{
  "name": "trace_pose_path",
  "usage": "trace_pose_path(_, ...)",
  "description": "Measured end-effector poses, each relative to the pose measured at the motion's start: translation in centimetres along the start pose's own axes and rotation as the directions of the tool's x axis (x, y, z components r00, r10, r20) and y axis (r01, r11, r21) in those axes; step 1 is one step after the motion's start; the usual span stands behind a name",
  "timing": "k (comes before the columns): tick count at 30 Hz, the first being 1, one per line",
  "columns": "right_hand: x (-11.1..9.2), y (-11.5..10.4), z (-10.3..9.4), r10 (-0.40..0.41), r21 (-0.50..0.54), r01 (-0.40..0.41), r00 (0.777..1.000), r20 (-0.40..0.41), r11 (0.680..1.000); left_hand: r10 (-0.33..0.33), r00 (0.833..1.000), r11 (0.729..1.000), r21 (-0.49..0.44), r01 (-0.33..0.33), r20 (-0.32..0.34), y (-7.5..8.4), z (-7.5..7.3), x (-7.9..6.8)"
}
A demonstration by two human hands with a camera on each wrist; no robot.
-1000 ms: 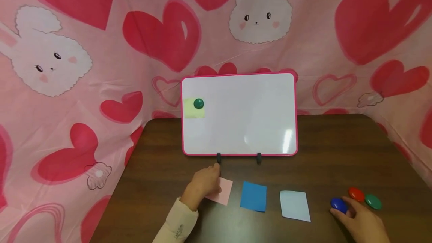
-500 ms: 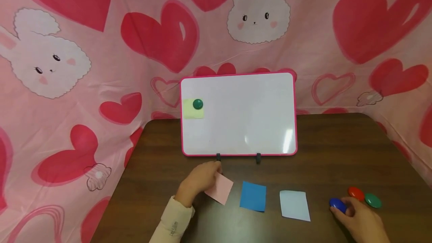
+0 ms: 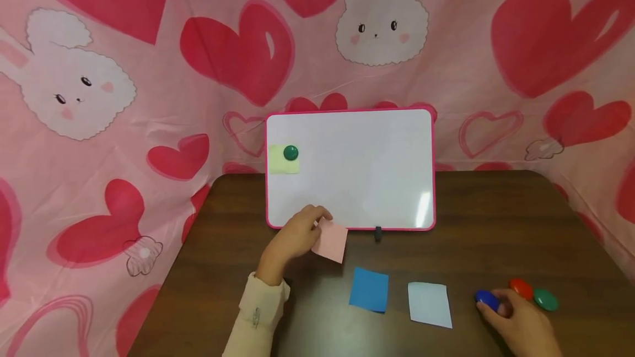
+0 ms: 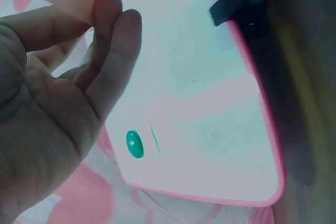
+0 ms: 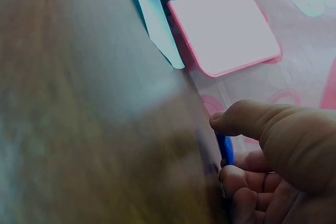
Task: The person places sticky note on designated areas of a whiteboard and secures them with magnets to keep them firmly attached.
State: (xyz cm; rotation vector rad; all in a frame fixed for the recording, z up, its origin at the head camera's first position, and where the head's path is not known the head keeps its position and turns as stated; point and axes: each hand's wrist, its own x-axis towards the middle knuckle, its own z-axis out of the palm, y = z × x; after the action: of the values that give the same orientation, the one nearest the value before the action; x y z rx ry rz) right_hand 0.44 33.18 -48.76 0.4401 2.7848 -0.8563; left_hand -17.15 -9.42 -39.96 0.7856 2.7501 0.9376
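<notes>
Pinching the pink note [image 3: 331, 244], which hangs just to its right, the left hand [image 3: 296, 233] is by the near edge of the whiteboard [image 3: 372, 175]; positioning this note seems the current step, next calling for pressing it flat. Near right, the right hand [image 3: 521, 318] grips the blue magnet [image 3: 487, 301].

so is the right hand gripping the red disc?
No, the right hand pinches the blue disc; the red disc lies on the table.

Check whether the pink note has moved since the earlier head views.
Yes: the pink note has shifted up toward the whiteboard, now overlapping its lower edge in view.
</notes>
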Motion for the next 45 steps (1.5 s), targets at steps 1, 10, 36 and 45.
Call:
trace_pose_path(1,0.0,0.0,0.1,0.000,0.005,0.000,1.000,-0.001,1.000,-0.003,1.000,1.000,-0.020,0.003,-0.017,0.0,-0.1,0.2)
trace_pose_path(10,-0.1,0.2,0.5,0.027,0.044,-0.027,1.000,0.009,0.999,-0.073,0.989,0.992,-0.114,0.059,-0.126,-0.4,-0.6,1.4)
trace_pose_path(36,0.0,0.4,0.3,0.044,0.075,-0.043,0.999,-0.003,0.996,-0.001,0.940,0.984,-0.170,-0.060,-0.342,-1.3,0.2,6.4)
trace_pose_path(45,0.0,0.2,0.6,0.047,0.079,-0.046,0.999,-0.008,0.996,0.007,0.906,0.983,-0.162,-0.083,-0.423,-2.2,0.5,8.3)
